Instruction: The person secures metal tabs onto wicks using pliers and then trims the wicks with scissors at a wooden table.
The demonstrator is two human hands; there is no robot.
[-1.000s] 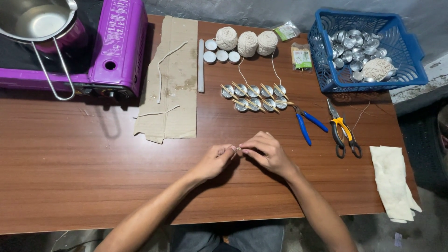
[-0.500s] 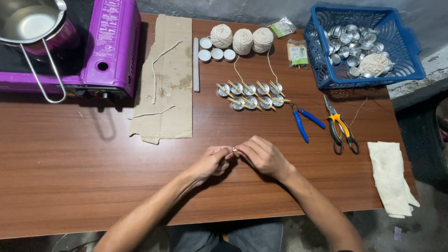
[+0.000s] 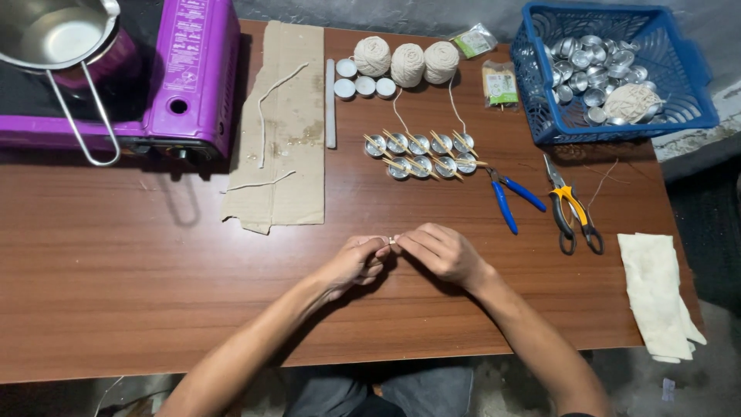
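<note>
- Small metal piece point(image 3: 392, 240): tiny, silvery, pinched between the fingertips of both hands at the middle of the surface point(image 3: 116, 278), just above the wood; too small to tell its exact shape.
- Left hand point(image 3: 356, 262): fingers curled in, thumb and forefinger tips gripping the small metal piece from the left.
- Right hand point(image 3: 440, 251): fingers bent, tips meeting the left hand's, gripping the same piece from the right.
- Metal cups point(image 3: 421, 153): two rows behind the hands, thin wooden sticks laid across them, well apart from the hands.
- Yarn balls point(image 3: 407, 62): three cream balls at the far edge, strands trailing down toward the cups.
- White discs point(image 3: 364, 83): three, just left of the yarn balls.
- Cardboard sheet point(image 3: 289, 131): left of the cups, with loose lengths of cord on it.
- Purple stove point(image 3: 189, 77): far left, with a metal pot point(image 3: 46, 31) on top.
- Blue pliers point(image 3: 509, 197) and yellow-handled cutters point(image 3: 573, 207): side by side, right of the hands.
- Blue basket point(image 3: 679, 85): far right corner, holds many empty metal cups and a cream ball.
- White cloth point(image 3: 656, 289): at the right edge.
</note>
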